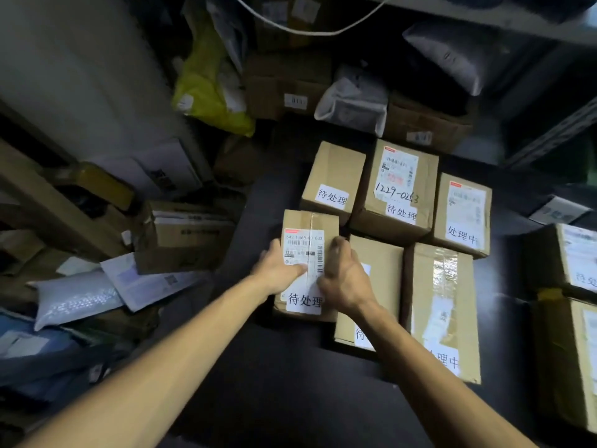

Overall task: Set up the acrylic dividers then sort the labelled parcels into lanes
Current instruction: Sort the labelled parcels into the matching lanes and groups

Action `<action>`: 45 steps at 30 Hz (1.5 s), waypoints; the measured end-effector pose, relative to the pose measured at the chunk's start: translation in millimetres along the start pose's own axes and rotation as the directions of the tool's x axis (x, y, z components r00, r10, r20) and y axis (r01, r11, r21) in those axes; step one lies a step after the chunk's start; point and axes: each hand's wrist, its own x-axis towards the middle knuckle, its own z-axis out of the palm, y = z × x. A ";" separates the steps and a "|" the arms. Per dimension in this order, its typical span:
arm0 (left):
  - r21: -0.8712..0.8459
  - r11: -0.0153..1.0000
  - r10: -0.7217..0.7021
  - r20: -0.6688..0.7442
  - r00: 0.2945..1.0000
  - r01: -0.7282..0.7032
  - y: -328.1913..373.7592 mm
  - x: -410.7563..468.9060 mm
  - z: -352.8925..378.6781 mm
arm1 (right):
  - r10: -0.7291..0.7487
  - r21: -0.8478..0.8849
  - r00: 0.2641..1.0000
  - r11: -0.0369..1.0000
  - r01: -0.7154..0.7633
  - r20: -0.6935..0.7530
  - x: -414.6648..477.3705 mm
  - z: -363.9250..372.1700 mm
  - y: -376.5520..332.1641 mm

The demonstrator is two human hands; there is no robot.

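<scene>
A: What's the label say?
B: I read 待处理 on parcel [310,221], just front-left of 1229 box [398,189]. Left hand [278,270] & right hand [346,281] both clamped round its sides, thumbs on top.

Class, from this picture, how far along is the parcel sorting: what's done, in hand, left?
Done: five labelled boxes sit grouped on the dark table. In hand: left hand and right hand grip a sixth parcel. Left: no acrylic dividers show; two boxes wait at right.
</scene>
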 end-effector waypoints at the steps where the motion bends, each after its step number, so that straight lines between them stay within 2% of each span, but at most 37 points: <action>1: -0.022 1.000 -0.014 -0.003 1.000 0.014 1.0 -1.5 -2.0 | -0.004 0.003 1.000 1.000 0.004 -0.003 -3.0 -0.3 -2.2; 6: -0.131 0.989 -0.088 -0.137 0.987 0.070 6.7 -16.9 -9.9 | -0.050 0.038 0.996 0.998 0.053 -0.079 -18.3 0.2 -22.4; 14: -0.418 0.908 -0.087 -0.227 0.970 -0.017 35.8 -46.2 -25.4 | -0.075 0.133 0.978 0.986 0.102 -0.196 -36.1 -27.1 -43.1; 19: -0.400 0.914 -0.046 -0.276 0.960 -0.071 63.6 -63.6 -22.0 | -0.118 0.255 0.971 0.952 0.170 -0.209 -47.5 -54.3 -41.0; 23: -0.332 0.938 -0.017 -0.323 0.946 -0.096 86.1 -74.4 -21.3 | -0.127 0.504 0.977 0.840 0.199 -0.174 -50.2 -90.9 -31.1; 26: -0.258 0.958 0.034 -0.335 0.942 -0.126 107.0 -87.4 -16.3 | -0.170 0.574 0.969 0.782 0.244 -0.181 -58.5 -115.8 -20.5; 30: -0.176 0.970 0.107 -0.309 0.945 -0.167 134.1 -103.9 -5.5 | -0.207 0.605 0.952 0.736 0.304 -0.226 -80.6 -137.3 -12.1; 33: -0.184 0.962 0.150 -0.257 0.955 -0.200 155.6 -115.8 6.0 | -0.202 0.656 0.944 0.680 0.327 -0.261 -101.0 -150.8 -3.2; 38: -0.231 0.941 0.220 -0.133 0.966 -0.246 177.4 -143.1 34.2 | -0.049 0.760 0.940 0.575 0.304 -0.338 -140.3 -163.4 18.9; 42: -0.233 0.939 0.254 -0.029 0.967 -0.254 183.6 -158.7 71.2 | 0.046 0.753 0.910 0.579 0.311 -0.411 -169.0 -173.2 48.9; 45: -0.193 0.931 0.321 0.038 0.946 -0.309 192.7 -170.9 100.4 | 0.104 0.708 0.869 0.631 0.318 -0.483 -187.7 -183.7 74.2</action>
